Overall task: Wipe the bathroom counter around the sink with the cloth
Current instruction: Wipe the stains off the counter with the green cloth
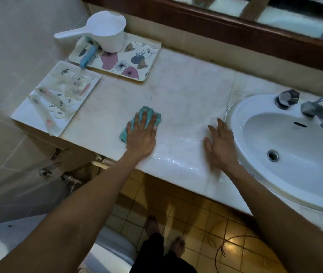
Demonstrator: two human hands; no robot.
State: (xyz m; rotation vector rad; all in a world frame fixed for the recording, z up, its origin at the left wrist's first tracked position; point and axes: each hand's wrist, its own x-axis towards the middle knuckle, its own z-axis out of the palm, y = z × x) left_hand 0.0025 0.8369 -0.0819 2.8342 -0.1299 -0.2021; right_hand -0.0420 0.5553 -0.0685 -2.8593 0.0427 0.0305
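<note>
Left of centre in the frame, the teal cloth (147, 112) lies bunched on the pale counter (186, 89). It is pinned under the left hand (142, 134), whose fingers are spread and fairly straight, pressing down rather than gripping. Right of it, near but apart, the right hand (219, 142) lies flat on the bare counter just beside the rim of the sink (241, 107), fingers extended, holding nothing. The cloth looks soft, light and limp, likely to fold or roll under a push. A broad flat palm over its middle should drive it better than a pinch at one corner. Wet streaks gleam along the lower edge of the counter, so the surface there is probably slick. Upper left, a floral tray (137, 62) and a white tray (24, 117) crowd the corner; wiping near them calls for care.
</note>
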